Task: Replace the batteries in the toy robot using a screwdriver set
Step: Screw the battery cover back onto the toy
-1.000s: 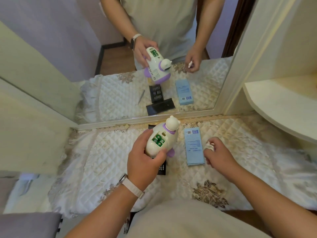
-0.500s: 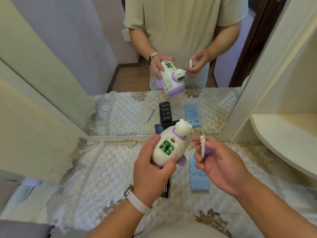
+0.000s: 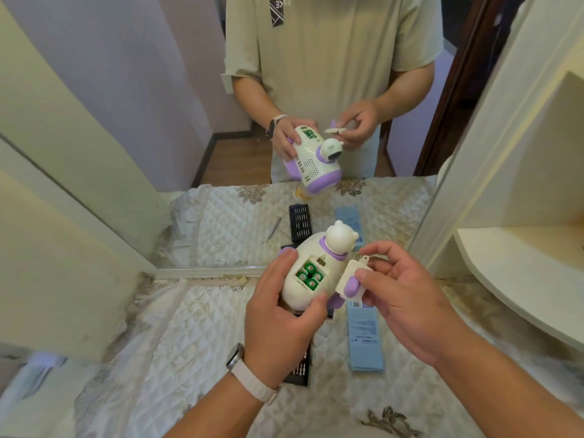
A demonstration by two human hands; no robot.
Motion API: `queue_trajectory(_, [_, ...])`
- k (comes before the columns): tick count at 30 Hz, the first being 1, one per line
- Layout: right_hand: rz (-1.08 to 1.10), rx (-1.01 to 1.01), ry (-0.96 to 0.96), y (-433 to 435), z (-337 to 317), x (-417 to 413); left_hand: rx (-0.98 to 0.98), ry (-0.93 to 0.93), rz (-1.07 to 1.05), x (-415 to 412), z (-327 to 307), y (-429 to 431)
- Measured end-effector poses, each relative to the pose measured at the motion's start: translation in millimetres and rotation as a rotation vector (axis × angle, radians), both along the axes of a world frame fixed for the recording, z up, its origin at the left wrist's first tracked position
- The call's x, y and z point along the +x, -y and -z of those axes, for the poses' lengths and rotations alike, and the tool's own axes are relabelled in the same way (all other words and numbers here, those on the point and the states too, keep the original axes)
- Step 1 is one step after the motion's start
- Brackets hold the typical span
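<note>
Head camera shows me both forearms reaching in from the bottom edge and meeting over the middle of the scene. My left hand (image 3: pixel 278 324), with a pale-strapped watch (image 3: pixel 249 376) on its wrist, is turned palm-in; its fingers curl round the lower body of the toy robot (image 3: pixel 316 248), thumb laid along the near side and fingertips up the far side. My right hand (image 3: pixel 407 305) is raised just beside it with the palm toward me, thumb and forefinger pinching the small white battery cover (image 3: pixel 350 270) while the other fingers sit loosely curled behind. Below the hands lies a cream quilted cloth (image 3: pixel 177 336) with brown flower patterns, and on it a black screwdriver set (image 3: pixel 300 369), partly hidden under my left wrist, and a flat blue box (image 3: pixel 365 339) to its right. A mirror (image 3: pixel 205 270) stands along the back edge of the cloth, reflecting a person's torso and the same hands, and a pale curved shelf (image 3: pixel 521 273) juts in on the right. I see the toy held off the cloth, head away from me, its open compartment facing up with four green batteries (image 3: pixel 309 275) seated inside; the cover sits at the toy's right flank, close against its purple arm.
</note>
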State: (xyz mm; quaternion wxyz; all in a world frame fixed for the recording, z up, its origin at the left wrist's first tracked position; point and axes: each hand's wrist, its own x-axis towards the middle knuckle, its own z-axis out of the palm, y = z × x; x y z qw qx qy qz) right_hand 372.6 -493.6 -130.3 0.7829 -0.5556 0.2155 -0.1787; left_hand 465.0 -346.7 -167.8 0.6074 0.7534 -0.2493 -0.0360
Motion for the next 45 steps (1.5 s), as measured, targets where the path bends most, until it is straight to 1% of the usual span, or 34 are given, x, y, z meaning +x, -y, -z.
queue_trajectory(2, [-0.004, 0.001, 0.025, -2.8, -6.4, 0.6, 0.000, 0.013, 0.003, -0.5, -2.8, -0.1])
queue_trajectory(9, [0.056, -0.119, 0.075, -22.1, -33.2, 7.7, 0.001, 0.064, 0.010, -3.8, -17.5, -2.6])
queue_trajectory(15, [0.039, -0.181, 0.067, -30.6, -38.0, 12.1, -0.029, 0.142, 0.012, -7.4, -25.7, -5.7])
queue_trajectory(21, [-0.026, -0.263, 0.019, -28.5, -38.2, 10.3, -0.025, 0.214, 0.010, -7.5, -23.4, -8.2])
queue_trajectory(23, [0.000, -0.324, -0.011, -29.9, -38.1, 9.6, -0.017, 0.234, 0.005, -8.0, -21.7, -8.3])
queue_trajectory(25, [0.076, -0.439, -0.062, -32.5, -35.0, 8.6, -0.015, 0.261, -0.005, -8.9, -21.4, -7.2])
queue_trajectory(27, [0.163, -0.498, -0.070, -36.9, -30.9, 8.4, -0.019, 0.291, -0.008, -9.7, -21.9, -4.7])
queue_trajectory(30, [0.215, -0.481, -0.060, -42.3, -25.4, 10.2, -0.015, 0.332, -0.005, -10.3, -21.4, -2.4])
queue_trajectory(36, [0.140, -0.418, -0.047, -32.8, -27.9, 10.9, -0.004, 0.347, 0.020, -6.2, -21.8, -3.4])
queue_trajectory(42, [0.141, -0.481, -0.063, -31.9, -27.7, 9.8, -0.007, 0.355, 0.025, -7.2, -24.2, -0.6])
queue_trajectory(45, [0.168, -0.482, -0.072, -34.9, -25.4, 7.9, 0.000, 0.376, 0.018, -8.4, -23.2, -0.8])
